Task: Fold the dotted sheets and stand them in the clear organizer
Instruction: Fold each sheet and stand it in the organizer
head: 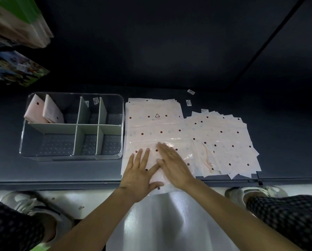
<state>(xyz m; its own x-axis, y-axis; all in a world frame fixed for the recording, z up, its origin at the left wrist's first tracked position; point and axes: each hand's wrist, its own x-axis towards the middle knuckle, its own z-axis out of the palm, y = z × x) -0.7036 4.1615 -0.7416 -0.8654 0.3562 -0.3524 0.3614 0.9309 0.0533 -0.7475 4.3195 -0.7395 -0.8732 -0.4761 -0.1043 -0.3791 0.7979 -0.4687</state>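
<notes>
Both hands lie flat with fingers straight on the top sheet point(157, 131) of a pink dotted stack near the bench point(61, 171) front edge: the left hand point(139, 175) and the right hand point(173, 165) press side by side, each grip spread and clamped on nothing. A looser pile point(229, 147) of sheets fans out to the right, overlapping the stack. The organizer point(72, 126) sits just left of the stack, with two folded sheets point(43, 111) standing in its far-left compartment.
</notes>
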